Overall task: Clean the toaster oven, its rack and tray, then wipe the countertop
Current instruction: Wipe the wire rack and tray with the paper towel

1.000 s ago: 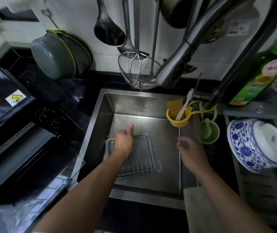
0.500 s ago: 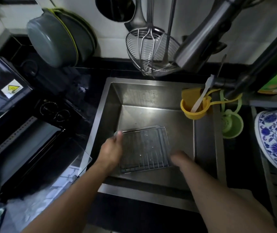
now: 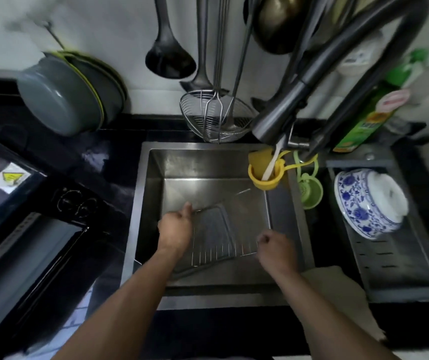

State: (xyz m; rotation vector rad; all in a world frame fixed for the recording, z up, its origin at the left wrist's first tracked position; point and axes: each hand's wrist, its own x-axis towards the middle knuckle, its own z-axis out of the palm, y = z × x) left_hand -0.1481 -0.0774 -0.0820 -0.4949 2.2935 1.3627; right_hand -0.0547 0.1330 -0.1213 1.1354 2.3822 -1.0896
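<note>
1. Since half a second ago, both hands have closed on the wire rack (image 3: 221, 235) and tilted it up off the tray (image 3: 205, 266) in the sink (image 3: 208, 162), at the frame's centre.
2. At the rack's upper-left corner the left hand (image 3: 175, 229) grips with fingers curled; the right hand (image 3: 277, 246) pinches the lower-right corner, fingers bunched together.
3. Motion blur hides exactly how the tray lies beneath.
4. No water runs from the faucet (image 3: 281, 110), so washing has probably not started; separating rack from tray seems the step in hand.
5. At left the toaster oven (image 3: 26, 245) stands open, apparently not yet wiped.
</note>
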